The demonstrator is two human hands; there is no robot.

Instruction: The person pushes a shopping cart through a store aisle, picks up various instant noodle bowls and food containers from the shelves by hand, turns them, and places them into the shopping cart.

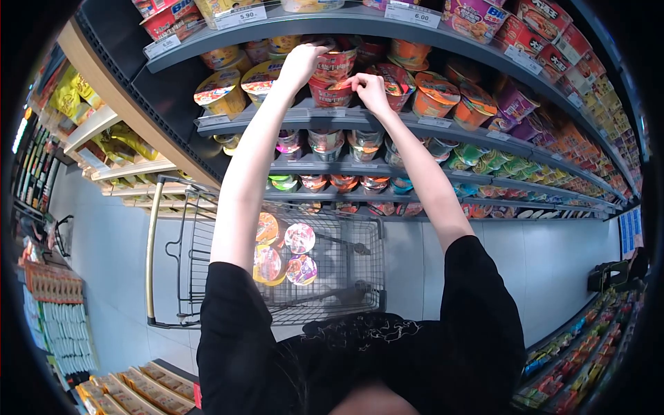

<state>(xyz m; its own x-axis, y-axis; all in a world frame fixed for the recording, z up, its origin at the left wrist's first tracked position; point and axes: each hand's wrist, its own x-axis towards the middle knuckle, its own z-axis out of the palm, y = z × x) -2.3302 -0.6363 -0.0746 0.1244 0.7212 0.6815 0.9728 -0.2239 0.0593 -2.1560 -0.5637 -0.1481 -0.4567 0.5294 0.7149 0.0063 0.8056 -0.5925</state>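
Note:
Two red instant noodle bowls are stacked on the upper-middle shelf, the upper bowl on the lower bowl. My left hand grips the upper bowl from its left and top, its fingertips partly hidden over the rim. My right hand is closed, with thumb and fingertips pinched at the right rim of the lower bowl, just where the two meet. Directly right of the stack is another red bowl, tilted. Yellow bowls stand to the left, and orange bowls to the right.
Below the shelf stands a wire shopping cart holding several noodle cups. A shelf edge with price tags runs above my hands. Lower shelves carry more cups. A wooden-edged rack is at the left.

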